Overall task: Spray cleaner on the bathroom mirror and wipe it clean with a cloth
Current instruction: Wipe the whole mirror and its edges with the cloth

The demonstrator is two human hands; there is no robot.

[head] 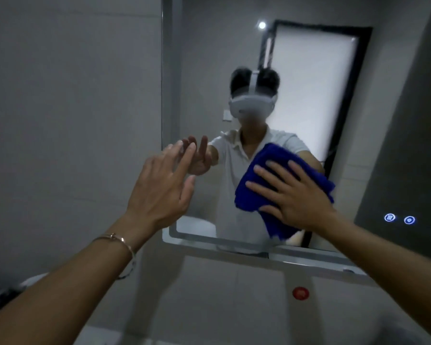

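Both bare forearms reached up from the bottom of the head view, the left one wearing a thin metal bracelet (115, 239) at the wrist. Left hand (163, 185) was open, fingers spread, holding nothing, its fingertips at or just touching the left edge of the wall-mounted rectangular bathroom mirror (309, 95); contact hard to confirm, blurry there. Right hand (294, 192) lay flat with fingers splayed, pressing a folded deep-blue microfibre cloth (266, 185) against the glass in the lower middle of the mirror. Palm pressure only, not a pinch. Hands were well apart, left hand higher and further left.

Cloth sat directly under the right hand, so that hand did the wiping and the left looked like a brace. Mirror's long side seemed to run across the view, with much unwiped glass above and to the right of the cloth. Likely next strokes: up and rightward from there. No spray bottle was in view, so spraying was probably done and this was the wipe stage, roughly midway.

Two small lit round touch icons (399, 218) glowed near the lower right of the glass; a sweep that way could brush them. A red round sticker (300, 293) sat on the white panel below the mirror.
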